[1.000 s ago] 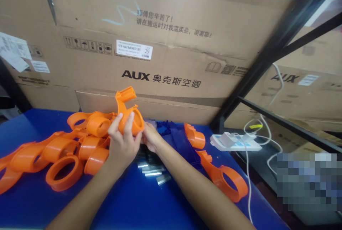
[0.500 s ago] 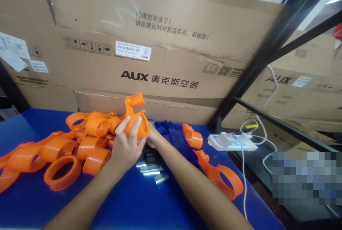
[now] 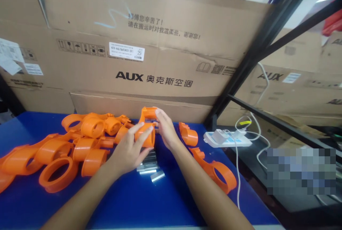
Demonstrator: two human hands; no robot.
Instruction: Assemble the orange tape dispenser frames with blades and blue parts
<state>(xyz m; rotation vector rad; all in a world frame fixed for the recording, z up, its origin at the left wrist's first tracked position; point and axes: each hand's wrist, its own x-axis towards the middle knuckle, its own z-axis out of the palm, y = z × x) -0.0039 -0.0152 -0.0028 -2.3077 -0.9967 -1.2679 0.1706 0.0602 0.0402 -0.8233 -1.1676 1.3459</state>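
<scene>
My left hand (image 3: 130, 148) is closed around an orange plastic ring bracket (image 3: 145, 135), holding it above the blue table (image 3: 120, 201). The bracket's round collar faces right, and its arm rises to a short crosspiece on top. At that crosspiece and the gap beneath it, my right hand (image 3: 166, 128) grips the same bracket with bent fingers. Whether a small part is also between those fingertips, I cannot tell. Shiny metal strips (image 3: 157, 176) lie on the table just below the hands, partly hidden behind the left one.
Several more orange ring brackets (image 3: 58, 173) are heaped at left. A couple of others (image 3: 223, 176) lie at right. A white power strip (image 3: 228, 139) with plugs and cables sits by the black rack post (image 3: 240, 66). A large cardboard box (image 3: 160, 59) stands behind.
My right hand has come up from low behind the bracket to its upper crosspiece. The bracket, still in my left hand, has shifted slightly right and down in the view.
</scene>
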